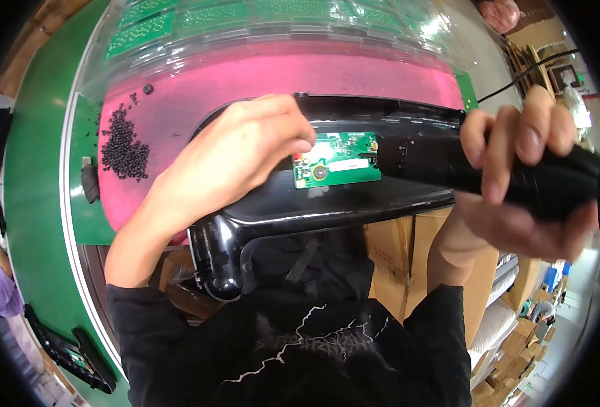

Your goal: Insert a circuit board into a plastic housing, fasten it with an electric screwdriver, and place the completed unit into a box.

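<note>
Currently, green circuit board (346,178): lies inside the black housing (327,210), the tip of the black driver-like tool (435,163) at its right edge.
Right hand (500,159): wrapped around that tool's body.
Left hand (245,142): fingers curled at the board's left end; whether they pinch anything, I cannot tell.
Slip: a tilted tip could skid and scratch the board.
Shift: uneven pressure from the left fingers could nudge it out of line.
Small black pieces (125,150): loose on the pink mat (218,74); a forearm bump could scatter them.
</note>
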The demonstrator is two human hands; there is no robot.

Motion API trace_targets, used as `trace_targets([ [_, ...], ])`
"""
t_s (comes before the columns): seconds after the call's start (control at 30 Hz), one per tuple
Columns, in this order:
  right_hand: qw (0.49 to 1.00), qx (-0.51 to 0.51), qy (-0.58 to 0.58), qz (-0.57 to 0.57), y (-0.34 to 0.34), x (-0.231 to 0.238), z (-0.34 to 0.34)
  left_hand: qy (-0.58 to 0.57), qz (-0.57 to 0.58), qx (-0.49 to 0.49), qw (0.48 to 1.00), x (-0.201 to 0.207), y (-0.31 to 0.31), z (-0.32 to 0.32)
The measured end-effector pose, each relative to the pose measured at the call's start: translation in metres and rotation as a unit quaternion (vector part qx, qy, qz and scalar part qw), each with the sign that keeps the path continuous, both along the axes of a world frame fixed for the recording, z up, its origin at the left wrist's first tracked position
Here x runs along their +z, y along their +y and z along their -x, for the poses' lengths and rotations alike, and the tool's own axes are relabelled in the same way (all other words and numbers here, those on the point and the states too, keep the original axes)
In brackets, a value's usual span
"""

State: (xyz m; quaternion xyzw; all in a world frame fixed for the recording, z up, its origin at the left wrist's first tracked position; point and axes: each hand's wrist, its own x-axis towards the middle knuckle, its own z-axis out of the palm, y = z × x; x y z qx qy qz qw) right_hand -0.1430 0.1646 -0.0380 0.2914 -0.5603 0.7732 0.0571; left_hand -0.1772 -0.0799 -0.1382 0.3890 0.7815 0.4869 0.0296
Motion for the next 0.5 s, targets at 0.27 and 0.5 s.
trace_targets([
  [0.27,1.0,-0.025,-0.012,-0.008,0.018,-0.027,0.018,0.008,0.11,0.018,0.994,0.002,-0.001,-0.004],
  [0.5,0.998,-0.055,-0.034,-0.007,0.016,-0.031,0.017,0.031,0.006,-0.019,0.999,0.003,0.001,-0.002],
])
